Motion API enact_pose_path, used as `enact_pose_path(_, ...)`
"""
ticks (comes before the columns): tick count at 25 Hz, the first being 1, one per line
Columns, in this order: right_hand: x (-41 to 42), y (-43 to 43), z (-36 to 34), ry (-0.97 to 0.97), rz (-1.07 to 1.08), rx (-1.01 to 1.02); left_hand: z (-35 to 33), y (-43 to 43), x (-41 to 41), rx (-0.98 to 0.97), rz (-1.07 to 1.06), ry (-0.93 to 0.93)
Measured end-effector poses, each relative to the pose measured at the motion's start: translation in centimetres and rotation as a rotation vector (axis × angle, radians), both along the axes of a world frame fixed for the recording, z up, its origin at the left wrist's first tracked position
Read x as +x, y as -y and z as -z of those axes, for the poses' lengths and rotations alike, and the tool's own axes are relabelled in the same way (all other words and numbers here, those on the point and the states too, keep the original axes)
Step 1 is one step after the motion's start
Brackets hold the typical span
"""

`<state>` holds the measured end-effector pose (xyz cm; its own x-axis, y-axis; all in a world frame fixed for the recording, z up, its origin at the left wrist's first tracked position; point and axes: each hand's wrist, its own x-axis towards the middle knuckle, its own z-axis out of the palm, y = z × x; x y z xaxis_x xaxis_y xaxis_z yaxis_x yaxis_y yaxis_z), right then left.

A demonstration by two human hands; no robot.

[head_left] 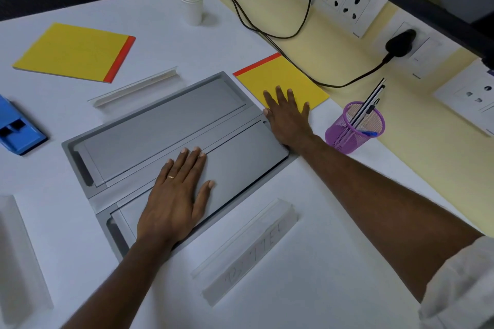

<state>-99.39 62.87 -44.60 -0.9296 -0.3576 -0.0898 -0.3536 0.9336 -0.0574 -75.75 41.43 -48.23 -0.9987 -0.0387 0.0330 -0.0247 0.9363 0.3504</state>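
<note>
A grey hinged case (165, 125) lies opened flat on the white table, two shallow halves side by side. My left hand (176, 195) presses flat on the nearer half with straight fingers; a ring is on one finger. My right hand (287, 117) lies flat at the case's far right end, its fingers spread over the edge of a yellow notepad (280, 75) with a red strip. Neither hand holds anything.
A second yellow notepad (74, 52) lies far left. A clear plastic strip (133, 87) lies behind the case, another clear strip (248, 248) in front. Blue object (16, 128) at left, stacked paper cups (192, 4), purple mesh pen holder (352, 128), black cables (267, 32) and wall sockets at right.
</note>
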Motion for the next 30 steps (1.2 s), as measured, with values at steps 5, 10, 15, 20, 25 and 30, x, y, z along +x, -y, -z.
enact_pose_path(5,4.3,0.3,-1.1,-0.008,-0.061,-0.11,0.2,0.0,0.0,-0.046,0.005,-0.013)
enact_pose_path(10,11.1,-0.2,-4.1,0.013,-0.122,-0.098,-1.0,-0.1,0.3,-0.116,0.027,0.048)
enact_pose_path(15,17.3,0.0,-7.0,-0.007,-0.221,-0.089,-5.5,-1.4,2.1,-0.055,-0.025,0.203)
enact_pose_path(20,23.2,2.1,-9.3,0.021,-0.302,-0.201,-10.0,-2.6,9.6,0.061,-0.184,0.033)
enact_pose_path(25,29.5,5.4,-10.8,0.109,-0.407,-0.254,-13.0,-5.1,18.6,0.205,-0.351,-0.055)
enact_pose_path(30,36.2,9.6,-10.6,0.222,-0.542,-0.266,-14.2,-6.3,28.0,0.354,-0.547,-0.059)
